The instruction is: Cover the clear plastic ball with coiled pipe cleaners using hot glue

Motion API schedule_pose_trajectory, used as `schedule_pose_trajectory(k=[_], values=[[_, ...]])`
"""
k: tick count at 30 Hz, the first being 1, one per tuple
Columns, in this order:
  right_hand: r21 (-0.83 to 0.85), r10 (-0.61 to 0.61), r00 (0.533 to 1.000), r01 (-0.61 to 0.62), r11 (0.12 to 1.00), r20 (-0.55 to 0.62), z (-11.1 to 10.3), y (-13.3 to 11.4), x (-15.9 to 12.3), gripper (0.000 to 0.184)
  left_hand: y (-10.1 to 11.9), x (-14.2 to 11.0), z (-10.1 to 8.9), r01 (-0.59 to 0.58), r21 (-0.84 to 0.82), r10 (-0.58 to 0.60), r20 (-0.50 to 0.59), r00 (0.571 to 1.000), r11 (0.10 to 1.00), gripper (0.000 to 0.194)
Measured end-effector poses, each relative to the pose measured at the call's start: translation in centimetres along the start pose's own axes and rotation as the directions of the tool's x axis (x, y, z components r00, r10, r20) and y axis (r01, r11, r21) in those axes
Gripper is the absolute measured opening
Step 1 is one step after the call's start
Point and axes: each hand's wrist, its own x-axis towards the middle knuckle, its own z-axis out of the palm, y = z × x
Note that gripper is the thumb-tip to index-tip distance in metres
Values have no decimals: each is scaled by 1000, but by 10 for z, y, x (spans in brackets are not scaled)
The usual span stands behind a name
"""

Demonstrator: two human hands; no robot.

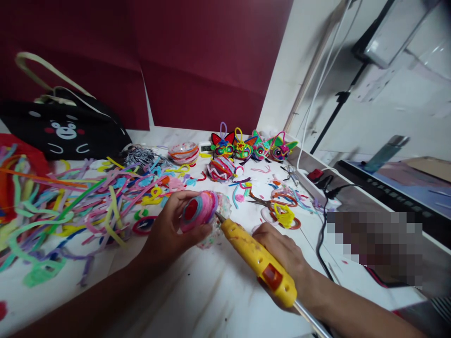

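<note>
The left hand (176, 220) grasps the fuzzy ball (207, 205), the right hand (283, 249) grips the glue gun (243, 237); better guide nozzle (220, 217) slowly

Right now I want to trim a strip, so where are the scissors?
In the head view, the orange-handled scissors lie on the table right of centre, just beyond the right hand, a yellow bundle against them.

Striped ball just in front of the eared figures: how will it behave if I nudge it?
The striped ball looks round, with no flat base showing, so it would probably roll. Its thin, partly see-through look suggests it's light for its size, and perhaps easily dented if squeezed hard.
</note>
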Motion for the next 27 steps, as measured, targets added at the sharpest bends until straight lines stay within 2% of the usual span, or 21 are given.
schedule_pose_trajectory(k=[3, 9, 14, 23, 27], values=[[-32, -4, 1000, 5, 999, 19, 0, 0, 2, 23, 0, 0, 1, -7, 6, 7, 10, 1000, 1000, 53], [-44, -16, 1000, 15, 999, -25, 1, 5, -1, 22, 1, 1, 1, 13, 13, -13, 28, 1000, 1000, 54], [-29, 35, 999, -36, 999, -34, -2, 4, 0, 15, 1, 1, 0, 22, -22, -21, 35, 999, 1000, 53], [6, 84, 996, -84, 996, -28, 0, 7, -2, 18, -2, 3, -2, 46, -9, -46, 22, 999, 999, 55], [13, 66, 998, -66, 998, -15, 1, 8, -3, 10, 0, 2, -1, 54, -18, -53, 23, 998, 998, 55]])
